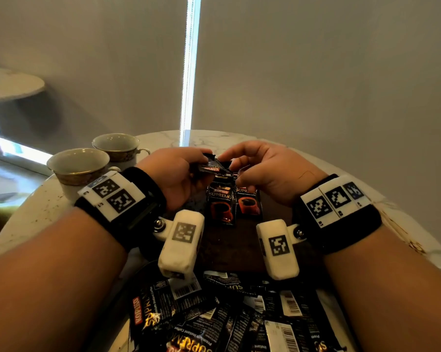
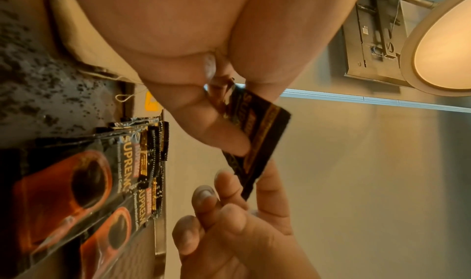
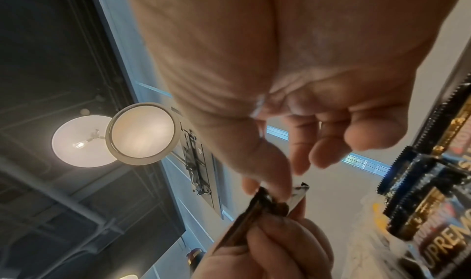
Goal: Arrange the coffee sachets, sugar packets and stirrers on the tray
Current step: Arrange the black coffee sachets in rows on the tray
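A black coffee sachet (image 1: 213, 166) hangs in the air above the far part of the dark tray (image 1: 229, 247). My left hand (image 1: 199, 158) pinches its one end between thumb and fingers, and my right hand (image 1: 233, 161) pinches the other end. The left wrist view shows the same sachet (image 2: 257, 142) under my left thumb, with right fingers (image 2: 229, 194) at its lower corner. Its crumpled end (image 3: 297, 192) appears in the right wrist view. Two more sachets (image 1: 220, 204) (image 1: 248, 201) lie side by side, face up, on the tray below my hands.
Several loose coffee sachets (image 1: 214, 318) are heaped at the near edge of the round marble table (image 1: 36, 212). Two empty cups (image 1: 80, 163) (image 1: 116, 146) stand at the left. Another small round table (image 1: 11, 82) is at the far left.
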`<state>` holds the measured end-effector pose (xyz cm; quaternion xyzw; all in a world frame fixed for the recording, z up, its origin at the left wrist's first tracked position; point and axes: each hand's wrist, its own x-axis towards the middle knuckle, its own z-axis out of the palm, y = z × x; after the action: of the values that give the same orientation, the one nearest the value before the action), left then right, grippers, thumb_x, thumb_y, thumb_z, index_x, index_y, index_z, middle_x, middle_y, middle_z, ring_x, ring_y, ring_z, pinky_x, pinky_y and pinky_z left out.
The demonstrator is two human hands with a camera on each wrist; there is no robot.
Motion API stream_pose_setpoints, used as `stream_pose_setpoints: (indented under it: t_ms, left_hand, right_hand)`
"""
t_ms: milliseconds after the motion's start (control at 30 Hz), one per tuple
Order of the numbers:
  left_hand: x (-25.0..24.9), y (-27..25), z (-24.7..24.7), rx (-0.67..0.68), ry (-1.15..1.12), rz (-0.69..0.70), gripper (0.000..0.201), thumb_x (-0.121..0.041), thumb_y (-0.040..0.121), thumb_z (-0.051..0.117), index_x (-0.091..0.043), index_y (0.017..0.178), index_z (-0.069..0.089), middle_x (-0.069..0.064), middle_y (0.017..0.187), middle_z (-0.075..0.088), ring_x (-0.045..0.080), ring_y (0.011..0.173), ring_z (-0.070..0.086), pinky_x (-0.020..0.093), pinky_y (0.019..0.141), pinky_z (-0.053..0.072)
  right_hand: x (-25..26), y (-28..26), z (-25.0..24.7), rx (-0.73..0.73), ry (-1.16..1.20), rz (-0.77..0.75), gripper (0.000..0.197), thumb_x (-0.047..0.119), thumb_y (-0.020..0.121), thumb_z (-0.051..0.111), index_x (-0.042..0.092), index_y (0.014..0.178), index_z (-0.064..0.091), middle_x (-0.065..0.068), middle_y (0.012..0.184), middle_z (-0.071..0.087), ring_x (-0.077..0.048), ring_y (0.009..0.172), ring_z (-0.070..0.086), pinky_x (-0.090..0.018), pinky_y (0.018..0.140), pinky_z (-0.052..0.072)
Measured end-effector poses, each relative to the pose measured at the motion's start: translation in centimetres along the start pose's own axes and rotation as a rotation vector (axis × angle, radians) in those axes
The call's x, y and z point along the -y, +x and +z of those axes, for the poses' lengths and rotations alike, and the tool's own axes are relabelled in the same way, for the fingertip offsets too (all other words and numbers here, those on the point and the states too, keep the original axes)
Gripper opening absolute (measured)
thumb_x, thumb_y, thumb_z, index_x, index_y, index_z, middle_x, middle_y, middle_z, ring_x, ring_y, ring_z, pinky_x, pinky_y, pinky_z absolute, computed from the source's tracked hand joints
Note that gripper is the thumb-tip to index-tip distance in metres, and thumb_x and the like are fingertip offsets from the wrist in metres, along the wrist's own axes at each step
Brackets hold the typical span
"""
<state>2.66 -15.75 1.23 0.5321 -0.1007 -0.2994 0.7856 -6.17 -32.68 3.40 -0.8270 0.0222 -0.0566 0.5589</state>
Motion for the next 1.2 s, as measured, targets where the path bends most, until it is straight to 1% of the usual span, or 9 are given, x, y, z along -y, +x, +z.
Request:
stream_pose_setpoints:
  t_ms: [133, 233, 333, 433, 667, 833, 967, 1100, 1200]
  left_hand:
    - [0.0, 0.0, 0.2, 0.001, -0.008, -0.038, 0.020, -0.001, 0.099, 0.049, 0.001, 0.116, 0.060, 0.011, 0.082, 0.062, 0.011, 0.050, 0.064, 0.017, 0.047, 0.053]
    - [-0.1, 0.1, 0.1, -0.008, 0.035, -0.093, 0.018, -0.010, 0.099, 0.052, -0.004, 0.115, 0.057, 0.007, 0.074, 0.061, 0.010, 0.049, 0.061, 0.016, 0.046, 0.051]
    - [-0.5, 0.0, -0.2, 0.054, 0.108, -0.211, 0.022, -0.035, 0.098, 0.054, -0.018, 0.111, 0.055, -0.002, 0.063, 0.049, 0.006, 0.046, 0.042, 0.015, 0.037, 0.032]
    - [-0.9, 0.1, -0.8, 0.063, 0.169, -0.211, 0.038, -0.050, 0.092, 0.058, -0.018, 0.113, 0.059, -0.002, 0.070, 0.040, 0.007, 0.048, 0.031, 0.017, 0.041, 0.021]
    - [-0.3, -0.2, -0.5, 0.181, 0.168, -0.129, 0.046, -0.035, 0.071, 0.074, -0.019, 0.113, 0.062, -0.004, 0.078, 0.054, 0.006, 0.053, 0.034, 0.014, 0.036, 0.024]
    - [0.0, 0.0, -0.4, 0.144, 0.226, -0.051, 0.020, -0.021, 0.093, 0.063, -0.015, 0.112, 0.063, -0.004, 0.071, 0.056, 0.006, 0.055, 0.034, 0.014, 0.038, 0.021]
    - [0.0, 0.0, -0.3, 0.147, 0.231, -0.068, 0.018, -0.023, 0.090, 0.065, -0.014, 0.106, 0.062, -0.004, 0.070, 0.052, 0.006, 0.054, 0.034, 0.014, 0.036, 0.023]
    - [-0.2, 0.3, -0.4, 0.089, 0.182, -0.115, 0.016, -0.033, 0.095, 0.061, -0.017, 0.093, 0.063, -0.006, 0.066, 0.055, 0.006, 0.048, 0.041, 0.016, 0.037, 0.028]
    - [-0.4, 0.6, -0.8, 0.060, 0.199, -0.150, 0.021, -0.036, 0.098, 0.054, -0.018, 0.090, 0.062, -0.005, 0.066, 0.056, 0.009, 0.049, 0.052, 0.021, 0.045, 0.039]
  right_hand:
    - [0.3, -0.3, 0.4, -0.028, -0.119, -0.071, 0.027, 0.014, 0.067, 0.085, 0.030, 0.088, 0.079, -0.017, 0.100, 0.070, -0.025, 0.082, 0.067, -0.034, 0.072, 0.054]
    - [0.4, -0.3, 0.4, -0.093, -0.091, -0.115, 0.015, 0.012, 0.080, 0.079, 0.027, 0.079, 0.079, -0.004, 0.086, 0.074, -0.013, 0.072, 0.063, -0.031, 0.068, 0.049]
    - [0.4, 0.1, 0.3, -0.255, 0.014, -0.156, 0.013, 0.012, 0.088, 0.072, 0.022, 0.079, 0.073, -0.001, 0.078, 0.073, -0.012, 0.059, 0.059, -0.031, 0.060, 0.049]
    - [0.2, 0.7, 0.0, -0.392, 0.132, -0.141, 0.013, 0.008, 0.091, 0.068, 0.017, 0.082, 0.067, -0.004, 0.074, 0.071, -0.016, 0.055, 0.059, -0.028, 0.050, 0.046]
    - [-0.2, 0.7, 0.3, -0.334, 0.143, -0.103, 0.010, 0.005, 0.087, 0.072, 0.014, 0.083, 0.069, -0.009, 0.083, 0.074, -0.029, 0.079, 0.071, -0.039, 0.067, 0.057]
    - [0.1, 0.4, 0.3, -0.256, 0.149, -0.051, 0.010, 0.004, 0.088, 0.069, 0.012, 0.081, 0.070, -0.011, 0.085, 0.072, -0.027, 0.078, 0.064, -0.027, 0.056, 0.048]
    - [-0.2, 0.7, 0.0, -0.250, 0.151, -0.041, 0.018, -0.004, 0.088, 0.064, 0.012, 0.083, 0.069, -0.011, 0.085, 0.071, -0.028, 0.077, 0.062, -0.027, 0.054, 0.047]
    - [-1.2, 1.3, -1.1, -0.359, 0.168, 0.014, 0.017, -0.001, 0.088, 0.062, 0.013, 0.081, 0.069, -0.009, 0.078, 0.069, -0.022, 0.065, 0.057, -0.027, 0.048, 0.041]
    - [-3.1, 1.9, -2.5, -0.445, 0.179, 0.115, 0.015, 0.008, 0.085, 0.064, 0.014, 0.075, 0.073, -0.008, 0.070, 0.069, -0.027, 0.062, 0.059, -0.033, 0.054, 0.044]
